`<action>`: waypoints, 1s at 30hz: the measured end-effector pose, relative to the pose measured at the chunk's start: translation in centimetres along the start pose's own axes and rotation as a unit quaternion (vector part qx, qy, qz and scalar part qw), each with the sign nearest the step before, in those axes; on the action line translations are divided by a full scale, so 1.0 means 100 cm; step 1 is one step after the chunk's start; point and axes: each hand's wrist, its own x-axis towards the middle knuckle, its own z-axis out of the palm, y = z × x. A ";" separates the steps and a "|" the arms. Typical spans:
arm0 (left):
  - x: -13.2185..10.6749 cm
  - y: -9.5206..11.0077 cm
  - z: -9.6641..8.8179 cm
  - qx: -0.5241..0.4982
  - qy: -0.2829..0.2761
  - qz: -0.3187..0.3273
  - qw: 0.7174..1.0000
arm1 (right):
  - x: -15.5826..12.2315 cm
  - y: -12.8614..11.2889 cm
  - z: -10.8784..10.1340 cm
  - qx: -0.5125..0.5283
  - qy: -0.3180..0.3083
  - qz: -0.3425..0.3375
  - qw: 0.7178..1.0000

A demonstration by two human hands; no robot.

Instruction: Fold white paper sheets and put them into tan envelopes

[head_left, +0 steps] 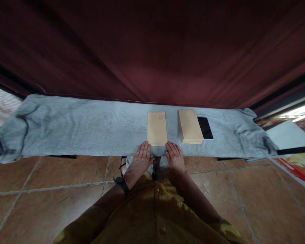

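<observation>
A single brown paper envelope (pixel 157 129) with small red print near its top right lies flat on a grey cloth, straight in front of me. My left hand (pixel 143 157) rests flat at the cloth's front edge, fingertips by the envelope's lower left corner. At the lower right corner, my right hand (pixel 175 156) lies the same way, fingers stretched out. Neither hand holds anything. To the right is a stack of similar brown envelopes (pixel 190 126), slightly askew. A dark-screened phone (pixel 205 128) lies partly hidden beside that stack.
The grey cloth (pixel 91 127) covers a long narrow table, bunched up at both ends. Behind it hangs a dark red curtain (pixel 152 61). A white sheet (pixel 289 137) and a colourful printed box or sheet (pixel 298 167) are at the far right. Tiled floor (pixel 73 200) lies below.
</observation>
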 end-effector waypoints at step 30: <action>0.047 -0.004 -0.014 -0.161 0.069 -0.162 0.971 | 0.004 -0.026 0.012 -0.055 -0.027 0.012 0.998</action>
